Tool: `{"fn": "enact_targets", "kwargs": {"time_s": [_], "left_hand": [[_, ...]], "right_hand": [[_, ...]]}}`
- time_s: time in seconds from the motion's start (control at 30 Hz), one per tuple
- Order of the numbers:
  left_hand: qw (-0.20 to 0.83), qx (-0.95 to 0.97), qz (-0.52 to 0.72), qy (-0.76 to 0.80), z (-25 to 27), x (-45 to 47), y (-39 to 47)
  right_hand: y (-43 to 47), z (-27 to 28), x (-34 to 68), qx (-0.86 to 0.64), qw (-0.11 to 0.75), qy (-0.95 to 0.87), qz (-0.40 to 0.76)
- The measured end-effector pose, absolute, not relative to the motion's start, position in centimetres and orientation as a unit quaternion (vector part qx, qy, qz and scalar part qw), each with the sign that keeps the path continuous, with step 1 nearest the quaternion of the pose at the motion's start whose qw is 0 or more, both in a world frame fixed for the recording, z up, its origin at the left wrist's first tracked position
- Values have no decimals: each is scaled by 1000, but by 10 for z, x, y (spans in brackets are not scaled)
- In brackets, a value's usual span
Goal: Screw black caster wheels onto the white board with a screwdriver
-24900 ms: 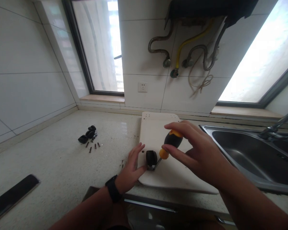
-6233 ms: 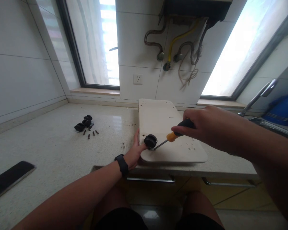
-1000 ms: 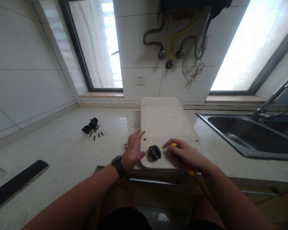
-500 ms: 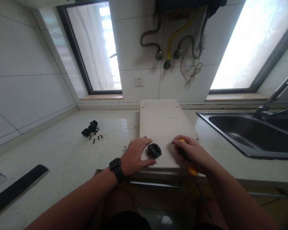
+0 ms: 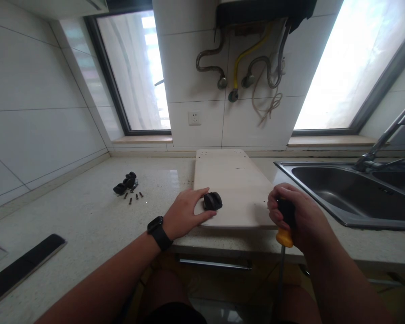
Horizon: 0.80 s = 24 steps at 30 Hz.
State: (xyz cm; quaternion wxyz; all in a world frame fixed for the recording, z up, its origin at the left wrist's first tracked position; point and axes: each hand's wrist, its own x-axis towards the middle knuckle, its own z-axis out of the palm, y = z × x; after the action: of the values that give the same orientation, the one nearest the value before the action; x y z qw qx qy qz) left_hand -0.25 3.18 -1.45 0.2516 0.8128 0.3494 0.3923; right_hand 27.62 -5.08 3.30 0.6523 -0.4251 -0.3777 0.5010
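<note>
A black wheel point(image 5: 212, 201) sits on the pale board point(image 5: 234, 189), near its front left corner. The left hand point(image 5: 185, 214) is around it, thumb and forefinger parted, one to the near side of the wheel and one to the far side; whether they press on it cannot be told. A dark watch point(image 5: 159, 232) is strapped to that wrist.

The right hand point(image 5: 305, 215), just beside the board's right edge, has its fingers curled tight on a screwdriver point(image 5: 285, 238) with a black and yellow handle, the shaft pointing down past the counter's front edge. The board lies flat, with small holes in its far corners and a short dark line on its top.

To the right, a metal sink point(image 5: 347, 223) with two basins is set into the counter, a tap point(image 5: 367, 163) at its back.

The speckled counter point(image 5: 87, 216) carries a cluster of black wheels point(image 5: 129, 183) with four screws point(image 5: 137, 196) scattered just in front, and, at the near left, a long black strip point(image 5: 27, 261). Behind, a socket point(image 5: 194, 118) is fitted to the tiled wall, between a left window point(image 5: 131, 76) and a right window point(image 5: 327, 72). Bent pipes, including a yellow pipe point(image 5: 236, 67), hang below a dark box point(image 5: 263, 15).
</note>
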Motion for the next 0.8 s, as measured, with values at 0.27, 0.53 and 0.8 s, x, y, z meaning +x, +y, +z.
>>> {"fn": "enact_targets", "kwargs": {"time_s": [0.27,0.53,0.8], "left_hand": [[299,830,364,300,-15,-23,39],[252,791,436,347,-32,-24,48],[177,822,434,324,-27,-22,44]], "right_hand": [[-67,28,284,-360,698,-290,547],[-89,10,289,-342,803,-243,424],[-96,-11,278,-408,752,-240,458]]}}
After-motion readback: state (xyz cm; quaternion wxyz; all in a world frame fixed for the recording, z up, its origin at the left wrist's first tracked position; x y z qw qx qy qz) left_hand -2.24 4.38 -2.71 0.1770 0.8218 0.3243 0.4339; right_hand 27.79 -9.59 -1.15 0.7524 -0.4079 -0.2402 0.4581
